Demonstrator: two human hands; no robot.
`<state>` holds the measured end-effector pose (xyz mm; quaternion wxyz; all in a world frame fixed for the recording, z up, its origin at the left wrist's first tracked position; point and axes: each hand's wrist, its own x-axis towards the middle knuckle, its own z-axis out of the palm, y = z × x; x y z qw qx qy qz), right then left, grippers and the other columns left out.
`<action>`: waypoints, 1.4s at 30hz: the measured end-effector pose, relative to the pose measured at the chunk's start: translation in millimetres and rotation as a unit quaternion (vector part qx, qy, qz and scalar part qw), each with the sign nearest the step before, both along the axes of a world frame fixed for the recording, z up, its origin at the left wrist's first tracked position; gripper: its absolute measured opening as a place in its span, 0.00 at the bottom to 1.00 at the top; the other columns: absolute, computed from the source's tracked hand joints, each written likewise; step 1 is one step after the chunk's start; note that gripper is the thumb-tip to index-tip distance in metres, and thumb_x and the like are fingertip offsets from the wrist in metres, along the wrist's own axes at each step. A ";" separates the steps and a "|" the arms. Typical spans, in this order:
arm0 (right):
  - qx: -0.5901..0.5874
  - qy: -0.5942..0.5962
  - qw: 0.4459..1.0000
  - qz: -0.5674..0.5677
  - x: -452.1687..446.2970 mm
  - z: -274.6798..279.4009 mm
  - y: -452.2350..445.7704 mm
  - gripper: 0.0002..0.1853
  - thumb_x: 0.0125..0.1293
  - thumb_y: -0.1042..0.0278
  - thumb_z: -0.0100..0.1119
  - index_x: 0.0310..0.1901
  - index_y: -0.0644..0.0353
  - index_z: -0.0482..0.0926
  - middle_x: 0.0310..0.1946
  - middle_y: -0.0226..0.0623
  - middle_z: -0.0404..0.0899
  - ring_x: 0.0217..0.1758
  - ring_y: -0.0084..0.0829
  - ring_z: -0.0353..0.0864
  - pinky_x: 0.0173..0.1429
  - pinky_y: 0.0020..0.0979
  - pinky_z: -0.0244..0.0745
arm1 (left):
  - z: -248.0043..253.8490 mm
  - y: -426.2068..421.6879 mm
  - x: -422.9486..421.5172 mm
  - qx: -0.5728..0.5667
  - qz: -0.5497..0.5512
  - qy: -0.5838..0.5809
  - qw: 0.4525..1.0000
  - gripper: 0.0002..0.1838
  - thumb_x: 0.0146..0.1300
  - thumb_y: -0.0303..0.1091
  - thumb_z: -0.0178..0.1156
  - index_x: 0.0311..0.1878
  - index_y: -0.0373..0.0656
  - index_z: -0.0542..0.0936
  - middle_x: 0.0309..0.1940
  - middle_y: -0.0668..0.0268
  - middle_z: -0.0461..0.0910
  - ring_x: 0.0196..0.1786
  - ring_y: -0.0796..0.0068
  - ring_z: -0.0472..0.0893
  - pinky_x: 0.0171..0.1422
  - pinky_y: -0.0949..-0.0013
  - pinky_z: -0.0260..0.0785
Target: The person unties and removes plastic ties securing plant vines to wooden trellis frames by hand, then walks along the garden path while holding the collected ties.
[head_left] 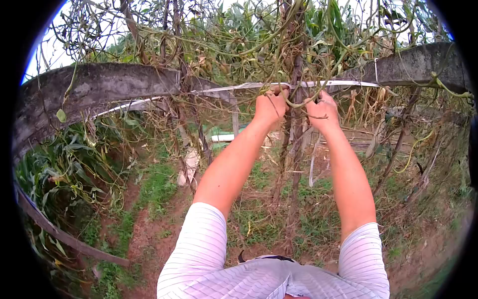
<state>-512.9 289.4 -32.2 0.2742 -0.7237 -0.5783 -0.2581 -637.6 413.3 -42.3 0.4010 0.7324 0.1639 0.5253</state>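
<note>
Across the plot, a long grey beam [119, 82] runs behind an upright pole [298, 67] wrapped in dry vines. Apart, either side of it, the left hand [271, 108] and right hand [323, 113] reach the white strip [343, 83]; I cannot tell their exact grip. Hard pulling could snap the strip; snagging could tear vines.

Looking forward and slightly down from head height, facing the vine-wrapped pole [298, 124] from close by, and taking in grassy ground [162, 192] below it and corn plants [326, 25] behind it.
</note>
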 end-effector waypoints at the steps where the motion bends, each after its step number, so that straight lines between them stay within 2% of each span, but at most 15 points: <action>1: -0.040 -0.037 0.998 -0.018 2.5 3.1 1.8 0.10 0.65 0.63 0.49 0.38 0.56 0.79 0.51 0.53 0.82 0.59 0.51 0.77 0.62 0.45 0.72 | 7.3 -7.2 -0.6 -0.112 -0.046 -0.010 0.993 0.17 0.68 0.33 0.60 0.56 0.33 0.79 0.33 0.64 0.83 0.24 0.78 0.77 0.26 0.72 0.67; 3: 0.164 0.112 0.980 -0.017 -2.6 -4.7 19.2 0.12 0.67 0.62 0.48 0.40 0.56 0.81 0.49 0.49 0.83 0.58 0.47 0.78 0.60 0.43 0.73 | 4.5 3.8 7.2 -0.136 -0.113 -0.052 0.983 0.19 0.67 0.31 0.60 0.59 0.32 0.77 0.36 0.62 0.83 0.23 0.77 0.76 0.25 0.73 0.65; 9: 0.037 0.042 0.998 -0.031 15.3 9.8 44.1 0.17 0.72 0.57 0.46 0.47 0.55 0.83 0.47 0.48 0.84 0.54 0.48 0.80 0.60 0.41 0.73 | 4.8 13.4 12.4 -0.185 -0.167 -0.112 0.962 0.26 0.64 0.30 0.65 0.64 0.35 0.73 0.42 0.61 0.83 0.21 0.78 0.76 0.22 0.74 0.64; 12: 0.145 0.290 0.943 0.075 38.4 -1.2 67.6 0.17 0.66 0.55 0.58 0.45 0.60 0.83 0.42 0.53 0.84 0.51 0.48 0.82 0.58 0.41 0.75 | 4.6 27.2 16.1 -0.172 -0.176 -0.141 0.959 0.16 0.62 0.30 0.66 0.52 0.36 0.80 0.34 0.66 0.83 0.19 0.78 0.74 0.21 0.74 0.62; 13: 0.139 0.283 0.946 0.076 53.0 -9.2 78.7 0.17 0.66 0.55 0.58 0.45 0.60 0.83 0.42 0.53 0.84 0.51 0.48 0.82 0.58 0.41 0.75 | 3.8 30.2 15.9 -0.164 -0.186 -0.152 0.957 0.12 0.62 0.30 0.66 0.47 0.36 0.82 0.31 0.68 0.83 0.19 0.78 0.73 0.21 0.73 0.62; 15: 0.237 0.067 0.969 -0.004 70.2 -17.5 95.0 0.19 0.65 0.53 0.60 0.45 0.63 0.82 0.39 0.54 0.84 0.49 0.50 0.82 0.58 0.42 0.75 | 0.1 38.2 17.8 -0.170 -0.175 -0.145 0.959 0.06 0.61 0.29 0.66 0.39 0.38 0.83 0.26 0.70 0.82 0.21 0.79 0.75 0.23 0.71 0.66; 16: 0.164 0.169 0.972 0.002 39.1 4.3 69.9 0.19 0.66 0.54 0.57 0.46 0.62 0.82 0.40 0.55 0.84 0.49 0.54 0.82 0.59 0.41 0.75 | -3.4 44.2 19.6 0.032 -0.061 -0.119 0.990 0.08 0.60 0.29 0.65 0.41 0.36 0.83 0.26 0.66 0.82 0.26 0.73 0.78 0.30 0.70 0.69; 19: 0.100 0.085 0.991 0.014 57.1 3.7 76.2 0.17 0.68 0.54 0.54 0.45 0.59 0.83 0.39 0.55 0.83 0.47 0.50 0.82 0.57 0.42 0.75 | 0.1 41.0 15.7 0.170 0.106 -0.049 0.979 0.11 0.57 0.29 0.64 0.42 0.34 0.83 0.33 0.56 0.83 0.43 0.60 0.83 0.53 0.63 0.74; 21: 0.109 0.120 0.986 0.033 55.2 7.7 75.2 0.16 0.68 0.54 0.53 0.45 0.58 0.83 0.38 0.54 0.83 0.46 0.48 0.83 0.57 0.42 0.75 | 8.6 35.6 9.8 0.391 0.225 -0.186 0.873 0.07 0.59 0.31 0.64 0.41 0.44 0.85 0.35 0.61 0.85 0.41 0.58 0.83 0.52 0.62 0.75; 25: 0.051 0.113 0.991 -0.040 51.9 20.1 73.0 0.16 0.70 0.56 0.49 0.45 0.56 0.84 0.36 0.51 0.84 0.47 0.46 0.83 0.58 0.42 0.74 | 9.2 57.7 15.9 0.316 0.195 -0.033 0.928 0.06 0.57 0.32 0.64 0.38 0.48 0.85 0.36 0.63 0.85 0.40 0.58 0.83 0.47 0.60 0.76; 26: 0.057 -0.065 0.996 -0.038 63.7 11.0 77.6 0.19 0.71 0.54 0.45 0.42 0.58 0.85 0.34 0.50 0.84 0.48 0.47 0.82 0.58 0.42 0.73 | 10.1 68.4 17.9 0.383 0.210 0.003 0.900 0.05 0.55 0.34 0.66 0.35 0.49 0.86 0.34 0.61 0.85 0.40 0.58 0.83 0.44 0.61 0.76; 29: -0.004 -0.171 0.982 -0.084 71.0 11.7 81.9 0.21 0.72 0.55 0.42 0.42 0.57 0.86 0.34 0.51 0.84 0.50 0.47 0.82 0.58 0.42 0.73 | 28.0 66.6 6.1 0.374 0.175 0.086 0.907 0.04 0.55 0.36 0.66 0.33 0.50 0.86 0.34 0.62 0.85 0.40 0.59 0.83 0.45 0.60 0.76; 31: 0.047 -0.142 0.988 -0.041 74.8 7.5 86.4 0.19 0.69 0.54 0.48 0.42 0.59 0.85 0.34 0.53 0.84 0.50 0.49 0.81 0.58 0.42 0.73 | 36.2 74.6 8.6 0.385 0.153 0.101 0.904 0.06 0.55 0.38 0.67 0.36 0.51 0.87 0.36 0.62 0.86 0.42 0.59 0.83 0.48 0.59 0.75; 37: 0.165 0.314 0.934 0.038 31.0 21.0 72.3 0.15 0.60 0.60 0.64 0.40 0.64 0.85 0.33 0.43 0.85 0.37 0.38 0.82 0.48 0.35 0.74 | 46.4 85.5 8.5 0.400 0.050 0.120 0.907 0.09 0.56 0.38 0.66 0.39 0.50 0.87 0.39 0.61 0.87 0.45 0.58 0.83 0.54 0.58 0.74; 42: 0.135 0.294 0.946 -0.014 28.5 22.2 64.2 0.18 0.62 0.59 0.63 0.43 0.68 0.84 0.40 0.44 0.86 0.41 0.33 0.82 0.50 0.34 0.74 | 50.8 83.0 5.2 0.372 0.010 0.152 0.916 0.12 0.58 0.41 0.61 0.41 0.48 0.86 0.39 0.61 0.86 0.45 0.57 0.84 0.54 0.58 0.74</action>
